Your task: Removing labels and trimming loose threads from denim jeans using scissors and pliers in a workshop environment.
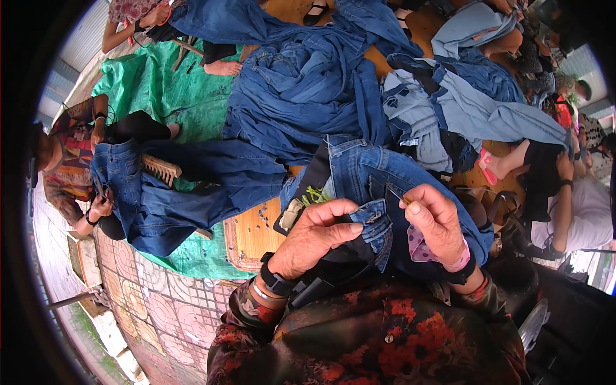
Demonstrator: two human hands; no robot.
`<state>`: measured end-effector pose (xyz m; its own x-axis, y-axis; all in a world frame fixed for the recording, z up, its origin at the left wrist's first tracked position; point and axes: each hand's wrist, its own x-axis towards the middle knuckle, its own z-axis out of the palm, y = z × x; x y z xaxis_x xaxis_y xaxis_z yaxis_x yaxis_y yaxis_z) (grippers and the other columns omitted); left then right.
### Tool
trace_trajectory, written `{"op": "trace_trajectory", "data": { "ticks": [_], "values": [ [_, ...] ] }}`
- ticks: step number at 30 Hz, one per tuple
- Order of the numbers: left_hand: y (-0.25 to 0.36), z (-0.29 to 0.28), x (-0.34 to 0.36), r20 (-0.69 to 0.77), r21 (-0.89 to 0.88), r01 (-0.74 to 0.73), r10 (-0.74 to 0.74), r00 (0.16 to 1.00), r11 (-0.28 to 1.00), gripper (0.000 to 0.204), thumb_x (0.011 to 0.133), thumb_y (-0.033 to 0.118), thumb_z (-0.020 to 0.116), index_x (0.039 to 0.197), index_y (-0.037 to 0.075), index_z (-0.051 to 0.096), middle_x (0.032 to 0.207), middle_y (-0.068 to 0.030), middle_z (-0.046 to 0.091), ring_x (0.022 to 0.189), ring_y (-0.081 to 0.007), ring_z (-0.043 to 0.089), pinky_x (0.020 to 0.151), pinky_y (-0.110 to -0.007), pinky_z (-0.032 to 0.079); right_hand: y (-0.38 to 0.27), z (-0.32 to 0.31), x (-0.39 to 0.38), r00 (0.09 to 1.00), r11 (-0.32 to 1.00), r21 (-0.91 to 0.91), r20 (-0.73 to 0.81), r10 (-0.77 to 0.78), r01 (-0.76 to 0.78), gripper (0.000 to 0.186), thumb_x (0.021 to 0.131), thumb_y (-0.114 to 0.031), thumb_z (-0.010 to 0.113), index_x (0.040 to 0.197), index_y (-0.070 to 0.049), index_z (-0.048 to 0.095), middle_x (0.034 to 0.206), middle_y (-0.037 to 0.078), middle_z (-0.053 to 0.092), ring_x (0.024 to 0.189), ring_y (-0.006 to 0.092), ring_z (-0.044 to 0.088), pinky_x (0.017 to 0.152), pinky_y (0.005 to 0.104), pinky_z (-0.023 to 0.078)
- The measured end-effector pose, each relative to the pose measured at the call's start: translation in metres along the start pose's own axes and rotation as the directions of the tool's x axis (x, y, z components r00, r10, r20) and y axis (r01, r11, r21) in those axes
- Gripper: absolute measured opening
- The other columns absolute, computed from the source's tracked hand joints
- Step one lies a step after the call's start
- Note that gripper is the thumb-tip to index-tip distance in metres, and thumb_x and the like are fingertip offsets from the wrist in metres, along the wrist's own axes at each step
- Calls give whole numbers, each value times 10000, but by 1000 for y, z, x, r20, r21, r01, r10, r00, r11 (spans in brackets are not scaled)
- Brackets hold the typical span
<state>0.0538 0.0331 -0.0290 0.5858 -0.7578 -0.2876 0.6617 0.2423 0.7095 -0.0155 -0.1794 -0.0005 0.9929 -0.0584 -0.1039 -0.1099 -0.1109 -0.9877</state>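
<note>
Denim jeans [410, 168] are best kept taut where your left fingers [345, 233] pinch the folded edge [375, 226], while your right fingers [421, 216] hold the thin pointed tool [396, 193] steadily.

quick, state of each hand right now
Left hand: closed, holding the blue jeans.
Right hand: closed, pinching a small thin tool, exact kind unclear.

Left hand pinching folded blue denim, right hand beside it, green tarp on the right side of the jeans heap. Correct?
No: the green tarp lies on the left side of the jeans heap, as the head view shows. The rest holds: left hand pinching folded blue denim, right hand beside it.
</note>
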Motion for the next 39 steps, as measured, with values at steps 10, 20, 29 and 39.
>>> {"op": "trace_trajectory", "data": {
  "ticks": [10, 20, 29, 39],
  "values": [
    [10, 8, 0, -24, 115, -3, 6, 1000, 993, 147, 830, 80, 633, 962, 17, 628, 851, 35, 610, 781, -25, 528, 710, -186, 435, 10, 21, 2, 989, 893, 424, 40, 144, -147, 155, 792, 13, 647, 876, -45, 531, 819, -18, 538, 718, 34, 490, 619, 187, 410],
    [5, 8, 5, -55, 59, 143, -140, 989, 988, 169, 825, 181, 645, 945, 62, 644, 752, 79, 571, 614, 6, 403, 543, -164, 289, 14, 20, -1, 998, 961, 271, 27, 56, -61, 149, 830, -88, 629, 927, -42, 526, 769, -1, 562, 627, 76, 519, 579, 208, 410],
    [4, 3, 5, -49, -16, 138, -139, 989, 990, 148, 826, 181, 645, 925, 71, 638, 764, 74, 578, 618, -1, 416, 549, -167, 300, -17, -10, -16, 967, 779, -574, 119, -226, 252, 239, 792, -206, 665, 892, -28, 542, 665, 68, 548, 493, 183, 539, 467, 282, 423],
    [4, 3, 5, -34, -79, 134, -137, 990, 988, 161, 828, 171, 644, 944, 60, 631, 791, 44, 604, 690, -20, 509, 600, -167, 368, -10, -6, -9, 925, 769, -516, 182, -333, 378, 226, 770, -153, 675, 898, -10, 556, 686, 72, 553, 518, 166, 525, 467, 270, 405]
  ]
}}
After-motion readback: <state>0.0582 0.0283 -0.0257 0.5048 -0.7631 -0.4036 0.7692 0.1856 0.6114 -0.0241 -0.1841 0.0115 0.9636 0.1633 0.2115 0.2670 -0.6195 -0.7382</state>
